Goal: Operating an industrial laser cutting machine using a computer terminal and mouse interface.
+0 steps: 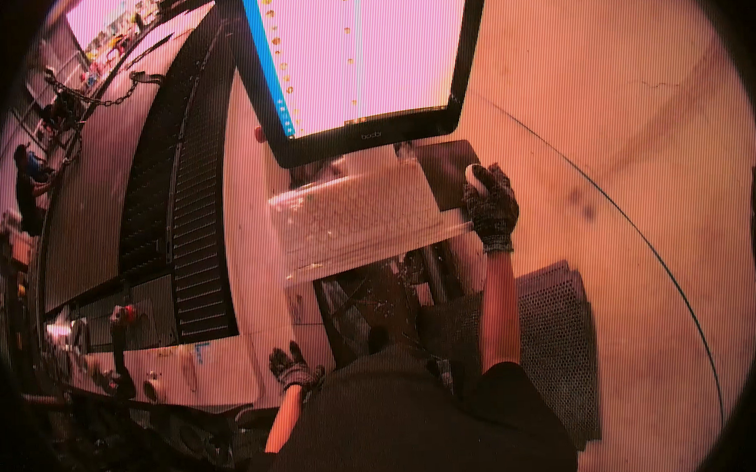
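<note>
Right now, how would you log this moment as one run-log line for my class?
right hand: gloved, on mouse | left hand: gloved, open, off keyboard | screen: lit

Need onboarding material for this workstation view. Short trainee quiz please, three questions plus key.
1. Fill in the blank: the gloved right hand is on a pale computer ____.
2. Multiple choice: seen from the wearer, what is just beyond the keyboard? A) a bucket; B) a monitor; C) a ladder.
3. True or false: the left hand is typing on the keyboard.

Key: 1) mouse. 2) B, a monitor with its screen lit. 3) False: the left hand is well apart from the keyboard, fingers spread, with nothing visible in it.
</note>
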A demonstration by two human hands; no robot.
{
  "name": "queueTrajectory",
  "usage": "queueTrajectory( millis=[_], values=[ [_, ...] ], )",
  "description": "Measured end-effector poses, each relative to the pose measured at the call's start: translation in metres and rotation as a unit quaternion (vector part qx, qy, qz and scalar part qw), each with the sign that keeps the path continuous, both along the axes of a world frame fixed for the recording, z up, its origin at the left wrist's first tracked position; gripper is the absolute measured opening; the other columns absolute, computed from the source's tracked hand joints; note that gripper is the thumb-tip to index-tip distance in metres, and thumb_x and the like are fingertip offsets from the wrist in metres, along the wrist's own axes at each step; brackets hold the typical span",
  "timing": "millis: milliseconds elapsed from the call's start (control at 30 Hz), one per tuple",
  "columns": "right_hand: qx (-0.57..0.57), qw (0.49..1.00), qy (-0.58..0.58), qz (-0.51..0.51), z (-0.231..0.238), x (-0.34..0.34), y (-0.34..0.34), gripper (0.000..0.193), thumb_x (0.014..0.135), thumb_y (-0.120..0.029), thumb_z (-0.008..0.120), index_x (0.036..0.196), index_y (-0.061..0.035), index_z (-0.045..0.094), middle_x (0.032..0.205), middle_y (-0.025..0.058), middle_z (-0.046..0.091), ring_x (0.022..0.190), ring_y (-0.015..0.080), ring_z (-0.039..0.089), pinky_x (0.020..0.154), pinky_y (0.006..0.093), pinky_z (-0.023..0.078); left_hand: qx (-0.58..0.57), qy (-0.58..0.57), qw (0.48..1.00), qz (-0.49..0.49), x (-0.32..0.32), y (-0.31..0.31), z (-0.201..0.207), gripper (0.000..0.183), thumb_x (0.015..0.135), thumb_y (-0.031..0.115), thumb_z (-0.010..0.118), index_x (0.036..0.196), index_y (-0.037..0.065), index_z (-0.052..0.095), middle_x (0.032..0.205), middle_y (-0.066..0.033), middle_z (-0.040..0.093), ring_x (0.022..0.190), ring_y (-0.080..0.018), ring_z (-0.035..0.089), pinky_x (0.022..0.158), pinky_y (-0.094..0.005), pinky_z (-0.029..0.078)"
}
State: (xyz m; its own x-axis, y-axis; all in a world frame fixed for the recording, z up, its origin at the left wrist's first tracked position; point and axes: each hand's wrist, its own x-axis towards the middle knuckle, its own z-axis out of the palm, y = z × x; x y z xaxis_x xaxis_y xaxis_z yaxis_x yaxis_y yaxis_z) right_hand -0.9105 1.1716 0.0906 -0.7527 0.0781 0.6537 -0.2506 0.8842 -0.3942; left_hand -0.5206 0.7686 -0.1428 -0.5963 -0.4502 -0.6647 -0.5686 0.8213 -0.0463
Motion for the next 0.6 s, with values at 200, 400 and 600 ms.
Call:
queueTrajectory(
  millis=[200,400,600],
  values=[
    [0.031,0.999,-0.011,-0.022,0.003,0.001,-0.003,0.044,0.078,-0.03,0.083,0.121,-0.0259,0.073,0.132,0.0165,0.067,0.117,0.035,0.066,0.098,0.044,0.054,-0.01,-0.018,1.0,-0.001,0.001,-0.002,-0.01,0.125,0.08,0.074,0.063,0.164,0.018,-0.009,0.166,-0.0332,-0.011,0.153,-0.0512,-0.013,0.121,-0.0644,-0.006],
    [-0.015,1.0,-0.001,-0.002,0.004,0.001,-0.004,0.044,0.078,-0.03,0.082,0.12,-0.021,0.071,0.127,0.0143,0.068,0.114,0.034,0.067,0.095,0.0443,0.055,-0.042,-0.055,0.997,-0.017,-0.001,-0.001,-0.01,0.142,0.067,0.093,0.055,0.159,0.022,-0.027,0.167,-0.0258,-0.021,0.155,-0.0444,-0.015,0.126,-0.061,0.001],
    [-0.032,0.999,0.016,0.019,0.005,0.003,-0.004,0.044,0.078,-0.028,0.082,0.119,-0.0202,0.068,0.126,0.013,0.068,0.113,0.0331,0.067,0.094,0.044,0.056,-0.027,-0.047,0.998,-0.018,-0.002,0.003,0.008,0.143,0.066,0.092,0.058,0.16,0.022,-0.023,0.167,-0.0267,-0.02,0.155,-0.0456,-0.016,0.124,-0.0635,0.001]
  ],
)
